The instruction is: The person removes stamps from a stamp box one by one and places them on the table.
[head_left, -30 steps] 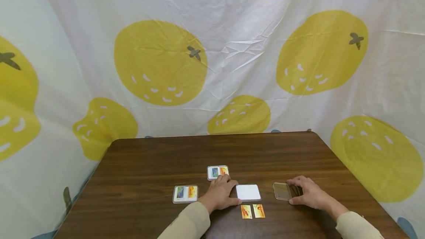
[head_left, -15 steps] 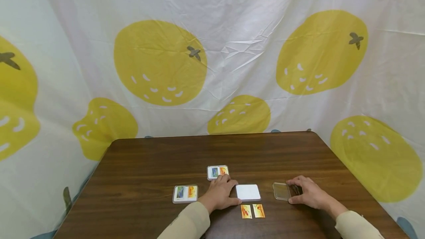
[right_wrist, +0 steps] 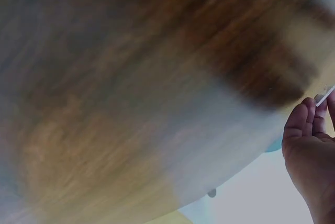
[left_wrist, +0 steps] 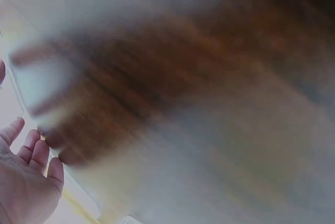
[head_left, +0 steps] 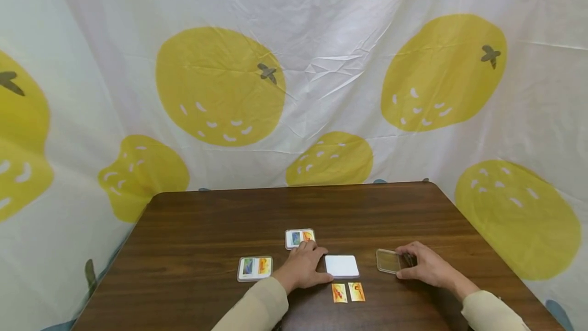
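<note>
A clear plastic lid point(head_left: 388, 261) is pinched at its right end between the thumb and fingers of my right hand point(head_left: 424, 265). In the right wrist view, a pale edge of the lid point(right_wrist: 325, 96) shows at the fingertips. My left hand point(head_left: 303, 265) rests on the table with its fingers relaxed and spread. Its thumb and fingertips lie along the left side of a case with a white face point(head_left: 342, 265); whether they touch it is hard to tell. Just in front of that case lie two small orange picture cards point(head_left: 339, 293), point(head_left: 356, 291) side by side.
Two clear cases, each showing a blue-green and an orange picture, lie near my left hand: one case point(head_left: 254, 268) to its left, one case point(head_left: 299, 237) beyond its fingertips. A lemon-patterned cloth point(head_left: 331, 101) hangs behind the brown table point(head_left: 206, 218).
My right hand and the lid have shifted very slightly away from me, and the lid looks a little tilted. The left hand and the cards stay in place.
</note>
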The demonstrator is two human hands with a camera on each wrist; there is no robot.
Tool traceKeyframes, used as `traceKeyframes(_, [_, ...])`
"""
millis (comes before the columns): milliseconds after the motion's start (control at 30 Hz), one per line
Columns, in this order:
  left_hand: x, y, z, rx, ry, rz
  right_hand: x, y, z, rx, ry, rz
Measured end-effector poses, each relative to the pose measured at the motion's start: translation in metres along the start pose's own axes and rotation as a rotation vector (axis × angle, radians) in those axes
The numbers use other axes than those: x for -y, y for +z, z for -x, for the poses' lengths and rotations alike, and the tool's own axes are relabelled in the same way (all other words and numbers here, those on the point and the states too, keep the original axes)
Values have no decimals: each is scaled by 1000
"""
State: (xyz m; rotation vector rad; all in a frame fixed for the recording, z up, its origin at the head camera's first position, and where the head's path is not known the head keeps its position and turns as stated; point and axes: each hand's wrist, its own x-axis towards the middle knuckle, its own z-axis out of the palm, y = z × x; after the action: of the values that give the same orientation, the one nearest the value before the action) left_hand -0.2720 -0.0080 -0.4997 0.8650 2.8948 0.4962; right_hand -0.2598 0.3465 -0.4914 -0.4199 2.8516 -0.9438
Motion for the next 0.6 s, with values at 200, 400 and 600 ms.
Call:
traceKeyframes(200, [0, -3, -3, -24, 13, -25, 6, -1, -1, 7, 0, -21])
traceKeyframes(400, [-2, -9, -5, -65, 22, 35, 18, 2, -3, 5, -18, -36])
traceKeyframes(600, [-9, -16, -9, -89, 44, 50, 29, 6, -7, -5, -39, -30])
